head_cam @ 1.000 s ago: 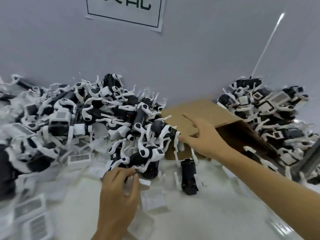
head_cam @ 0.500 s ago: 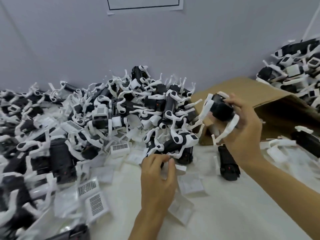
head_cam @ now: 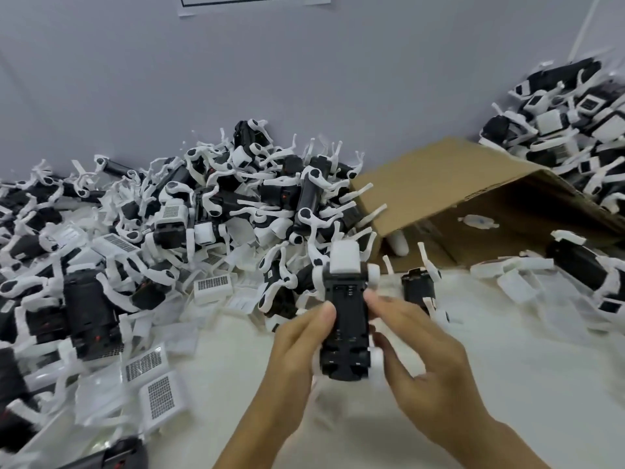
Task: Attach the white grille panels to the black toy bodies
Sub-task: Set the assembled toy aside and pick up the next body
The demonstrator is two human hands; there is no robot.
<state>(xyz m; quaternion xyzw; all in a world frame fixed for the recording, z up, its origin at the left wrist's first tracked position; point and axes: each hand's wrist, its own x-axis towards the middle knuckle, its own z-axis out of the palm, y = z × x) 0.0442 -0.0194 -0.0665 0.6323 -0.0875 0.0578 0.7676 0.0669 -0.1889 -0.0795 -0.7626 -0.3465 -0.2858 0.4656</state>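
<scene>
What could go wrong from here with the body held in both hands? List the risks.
1. The black toy body is held only at its sides, between the left hand and right hand; pressing a panel on could make it slip.
2. Its thin white legs stick out beside the fingers and might bend or snap.
3. The loose grille panels lie tangled in the pile; reaching in could knock pieces over.

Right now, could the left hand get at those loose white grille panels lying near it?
Probably yes, once freed: the left hand grips the black toy body, and nothing lies between it and the grille panels.
</scene>
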